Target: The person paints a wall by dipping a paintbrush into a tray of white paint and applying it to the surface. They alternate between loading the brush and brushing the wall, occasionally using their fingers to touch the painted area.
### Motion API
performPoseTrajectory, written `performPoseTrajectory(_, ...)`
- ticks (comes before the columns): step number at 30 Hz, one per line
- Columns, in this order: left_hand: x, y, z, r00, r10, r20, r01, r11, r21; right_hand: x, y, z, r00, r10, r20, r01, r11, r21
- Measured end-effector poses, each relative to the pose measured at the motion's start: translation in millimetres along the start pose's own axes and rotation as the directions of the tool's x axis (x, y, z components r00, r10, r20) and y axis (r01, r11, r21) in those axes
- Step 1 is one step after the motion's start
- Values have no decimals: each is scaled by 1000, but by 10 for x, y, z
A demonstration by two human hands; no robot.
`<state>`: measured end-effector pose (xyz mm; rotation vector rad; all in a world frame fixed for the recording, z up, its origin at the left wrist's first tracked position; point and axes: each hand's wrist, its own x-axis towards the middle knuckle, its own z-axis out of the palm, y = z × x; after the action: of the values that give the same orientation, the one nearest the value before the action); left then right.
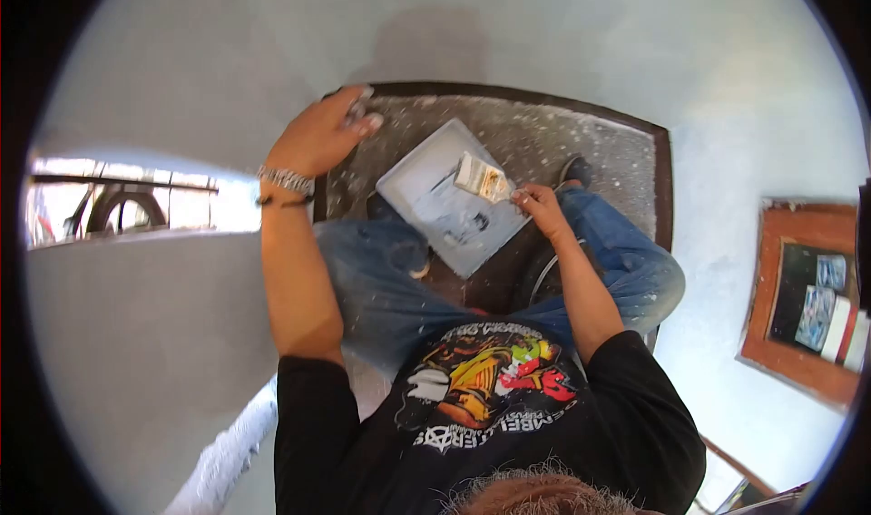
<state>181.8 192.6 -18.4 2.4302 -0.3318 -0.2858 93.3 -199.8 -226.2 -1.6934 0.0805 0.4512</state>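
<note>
My right hand (543, 210) is closed on the handle end of a wide paintbrush (483, 177). The brush lies over a pale paint tray (426, 176), its broad head smeared with whitish paint. Grey-white paint coats the tray, with a dark patch near its lower part. Up at the left, my left hand (319, 139) is raised near the dark skirting at the wall's foot. Its thumb and forefinger are apart, with whitish smears on the fingertips; the other fingers are partly hidden. I make out nothing held there.
Speckled floor (603, 156) shows around the tray, bordered by dark skirting (508, 90). Grey walls (544, 25) curve around me. My legs in jeans (626, 270) are bent either side of the tray. An orange-brown wooden frame (762, 288) is at right; a barred window opening (136, 193) is at left.
</note>
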Motion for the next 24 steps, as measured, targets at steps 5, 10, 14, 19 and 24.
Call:
performPoseTrajectory(5,-3,120,-33,1000,-2,25,2,1000,-15,-104,-527,-603,976,-43,-214,74,988,137)
performPoseTrajectory(10,48,150,-55,998,-34,57,37,998,-48,224,-1284,-1372,849,-162,-503,31,966,-258)
performPoseTrajectory(14,101,50,0,998,-21,53,23,999,-36,662,-1935,-1693,828,-296,-477,-64,795,-603)
performPoseTrajectory(19,90,106,-14,996,-42,79,46,998,-47,504,-2972,-1580,780,-380,-498,3,798,-603)
performPoseTrajectory(24,80,52,-22,996,-54,70,57,998,-39,478,-2681,-1452,829,-309,-467,-163,664,-729)
